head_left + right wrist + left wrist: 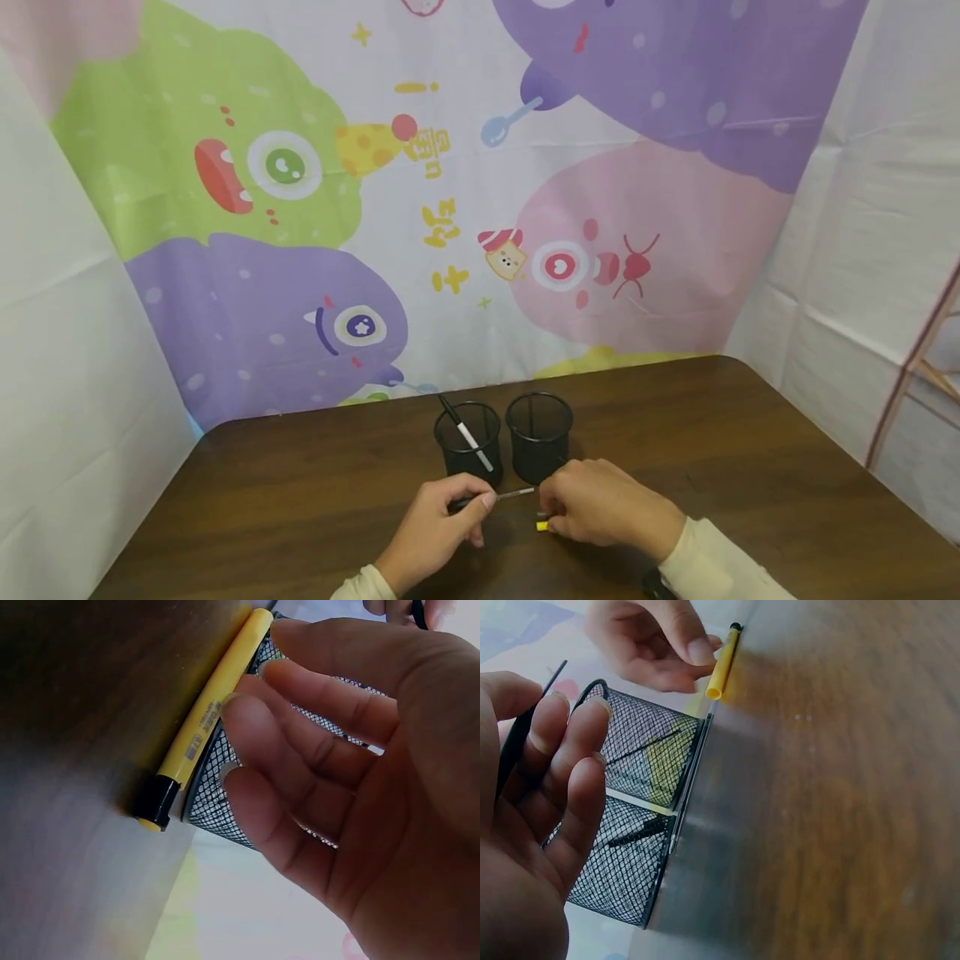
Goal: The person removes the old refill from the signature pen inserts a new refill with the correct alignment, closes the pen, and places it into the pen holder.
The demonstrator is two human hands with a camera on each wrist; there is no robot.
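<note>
My left hand (442, 517) pinches a slim black tapered tool (517, 746) between thumb and index finger. Its exact kind cannot be told. Low over the table, my right hand (600, 504) has loosely bent fingers. Its thumb tip is right at one end of a yellow pen barrel (214, 705). That barrel lies on the wood, has small print and a black end piece, and shows a hollow mouth in the left wrist view. A thin pen refill (694, 780) lies between the hands, along the foot of two mesh cups.
The left black mesh pen cup (468, 417) holds a leaning black-and-white pen (474, 444). Beside it stands the right mesh cup (538, 425). Both are on the brown wooden table (300, 483), with a cartoon-printed curtain (465, 333) along its back edge.
</note>
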